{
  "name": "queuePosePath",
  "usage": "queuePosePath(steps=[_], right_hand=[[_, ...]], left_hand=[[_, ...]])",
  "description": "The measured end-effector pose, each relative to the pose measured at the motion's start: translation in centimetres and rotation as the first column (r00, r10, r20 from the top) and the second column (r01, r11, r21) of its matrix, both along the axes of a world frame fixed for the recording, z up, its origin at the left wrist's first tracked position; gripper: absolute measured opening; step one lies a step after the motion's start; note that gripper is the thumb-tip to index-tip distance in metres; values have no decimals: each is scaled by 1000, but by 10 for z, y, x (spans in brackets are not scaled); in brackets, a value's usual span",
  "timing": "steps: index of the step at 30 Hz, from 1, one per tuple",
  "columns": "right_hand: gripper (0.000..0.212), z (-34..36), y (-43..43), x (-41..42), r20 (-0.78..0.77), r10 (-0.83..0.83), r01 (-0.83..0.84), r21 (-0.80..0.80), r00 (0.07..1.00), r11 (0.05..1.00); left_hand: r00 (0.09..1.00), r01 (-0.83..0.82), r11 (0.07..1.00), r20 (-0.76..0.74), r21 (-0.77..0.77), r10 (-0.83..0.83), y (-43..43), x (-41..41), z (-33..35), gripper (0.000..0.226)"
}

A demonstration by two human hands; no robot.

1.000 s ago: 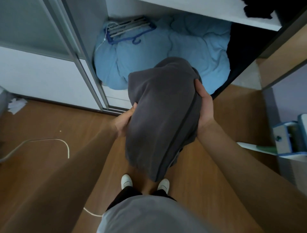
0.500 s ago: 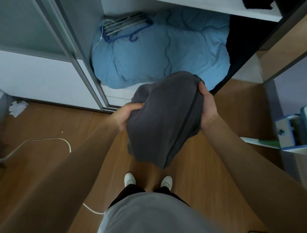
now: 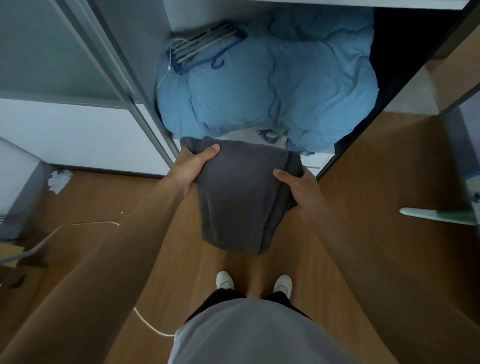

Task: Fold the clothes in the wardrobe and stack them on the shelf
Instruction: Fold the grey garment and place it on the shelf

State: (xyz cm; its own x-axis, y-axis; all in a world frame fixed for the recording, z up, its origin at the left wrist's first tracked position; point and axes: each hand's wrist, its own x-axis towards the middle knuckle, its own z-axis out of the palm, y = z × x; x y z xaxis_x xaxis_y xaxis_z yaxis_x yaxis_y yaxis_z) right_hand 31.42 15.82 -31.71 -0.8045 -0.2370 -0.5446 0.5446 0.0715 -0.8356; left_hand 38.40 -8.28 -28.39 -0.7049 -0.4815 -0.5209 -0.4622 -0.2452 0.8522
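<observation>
A dark grey garment (image 3: 239,202) hangs folded between my hands, in front of the open wardrobe and above the wooden floor. My left hand (image 3: 192,169) grips its upper left corner, thumb on top. At its upper right edge my right hand (image 3: 298,189) holds on beside a dark seam. The lower end of the cloth droops toward my feet. A white shelf edge (image 3: 363,2) shows at the top of the wardrobe.
A light blue duvet (image 3: 272,85) fills the wardrobe bottom, with blue and grey hangers (image 3: 205,48) lying on it. Sliding door frame (image 3: 114,78) stands at left. A white cable (image 3: 78,226) and crumpled paper (image 3: 58,179) lie on the floor. Dark clothes (image 3: 405,57) hang at right.
Both hands have lowered the grey garment and pulled it toward me. It was bunched and raised before the duvet; now it hangs flatter and shorter, held by its top corners.
</observation>
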Motion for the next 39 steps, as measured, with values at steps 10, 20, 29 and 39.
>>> queuePosePath(steps=[10, 20, 29, 39], right_hand=[[43, 22, -24, -23, -164, 157, -147, 68, 974, 987], [97, 42, -70, -21, -84, 727, -594, 517, 682, 617], [53, 60, -114, -18, 7, 907, -314, 939, 421, 138], [65, 126, -123, -33, -165, 958, -261, 939, 235, 225]], left_hand=[[769, 634, 693, 188, -343, -610, -27, 1, -14, 119], [591, 781, 242, 557, -575, -584, -67, -13, 9, 42], [567, 725, 27, 574, -688, -591, -98, -12, 32, 43], [452, 804, 140, 441, -578, -776, -94, -14, 52, 119]])
